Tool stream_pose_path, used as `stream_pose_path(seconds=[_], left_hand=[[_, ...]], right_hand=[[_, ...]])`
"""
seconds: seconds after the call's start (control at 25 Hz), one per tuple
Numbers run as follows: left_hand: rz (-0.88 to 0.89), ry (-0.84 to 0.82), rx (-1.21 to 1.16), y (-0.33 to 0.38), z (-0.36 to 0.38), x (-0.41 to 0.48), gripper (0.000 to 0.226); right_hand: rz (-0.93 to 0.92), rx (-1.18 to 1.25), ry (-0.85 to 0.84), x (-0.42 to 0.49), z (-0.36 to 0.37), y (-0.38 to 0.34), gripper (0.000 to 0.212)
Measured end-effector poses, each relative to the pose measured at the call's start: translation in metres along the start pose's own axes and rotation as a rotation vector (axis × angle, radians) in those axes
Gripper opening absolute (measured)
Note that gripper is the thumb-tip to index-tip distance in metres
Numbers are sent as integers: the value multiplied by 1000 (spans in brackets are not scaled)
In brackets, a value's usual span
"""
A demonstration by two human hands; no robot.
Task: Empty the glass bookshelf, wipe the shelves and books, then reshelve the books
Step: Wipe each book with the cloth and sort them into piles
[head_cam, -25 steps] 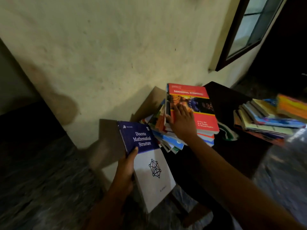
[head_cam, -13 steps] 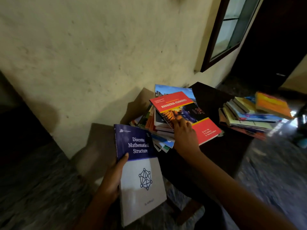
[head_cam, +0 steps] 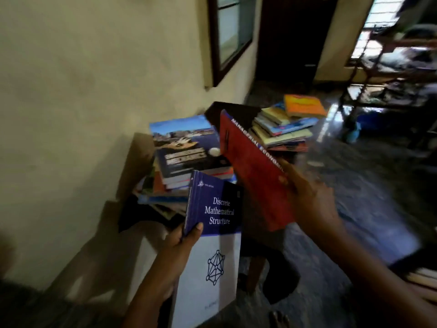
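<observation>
My left hand [head_cam: 181,247] grips the left edge of a blue and white book titled Discrete Mathematical Structure [head_cam: 214,245], held upright low in the middle. My right hand [head_cam: 307,197] holds a red Managerial Economics book [head_cam: 250,166], tilted on edge above the dark table [head_cam: 227,110]. Behind it lies a messy pile of books [head_cam: 182,162] topped by a blue cover with a city photo. A second stack of books [head_cam: 283,126] with an orange one on top rests further right on the table.
A cream wall runs along the left, with a dark-framed glass window [head_cam: 230,34] set in it. A dark doorway [head_cam: 290,39] stands behind the table. Wooden furniture [head_cam: 383,86] and a bright window are at the far right. The floor [head_cam: 369,190] is dark and glossy.
My right hand has lifted the red book off the pile and tipped it on edge, uncovering the blue city-photo cover. The view has swung right. My left hand keeps hold of its book.
</observation>
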State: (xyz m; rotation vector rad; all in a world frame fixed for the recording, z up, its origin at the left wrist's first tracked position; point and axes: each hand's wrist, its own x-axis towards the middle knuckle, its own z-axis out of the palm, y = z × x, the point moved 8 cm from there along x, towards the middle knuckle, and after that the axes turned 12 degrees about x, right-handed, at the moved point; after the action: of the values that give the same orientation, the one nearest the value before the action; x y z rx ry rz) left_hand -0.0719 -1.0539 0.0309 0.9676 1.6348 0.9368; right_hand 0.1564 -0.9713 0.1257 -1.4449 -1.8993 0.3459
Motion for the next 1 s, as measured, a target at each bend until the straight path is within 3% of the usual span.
stream_pose_path(seconds=[0.24, 0.32, 0.56, 0.76, 1.0], left_hand=[[154, -312, 125, 75, 111, 37, 13], [200, -398, 157, 97, 164, 53, 14], [277, -581, 241, 142, 350, 92, 10], [318, -637, 376, 149, 487, 124, 14], [202, -530, 432, 139, 557, 176, 12]], right_hand=[[325, 65, 206, -66, -72, 103, 50], [430, 32, 272, -81, -99, 141, 44], [709, 52, 380, -114, -163, 262, 54], [872, 48, 377, -134, -208, 384, 60], [1043, 36, 257, -134, -237, 516, 57]])
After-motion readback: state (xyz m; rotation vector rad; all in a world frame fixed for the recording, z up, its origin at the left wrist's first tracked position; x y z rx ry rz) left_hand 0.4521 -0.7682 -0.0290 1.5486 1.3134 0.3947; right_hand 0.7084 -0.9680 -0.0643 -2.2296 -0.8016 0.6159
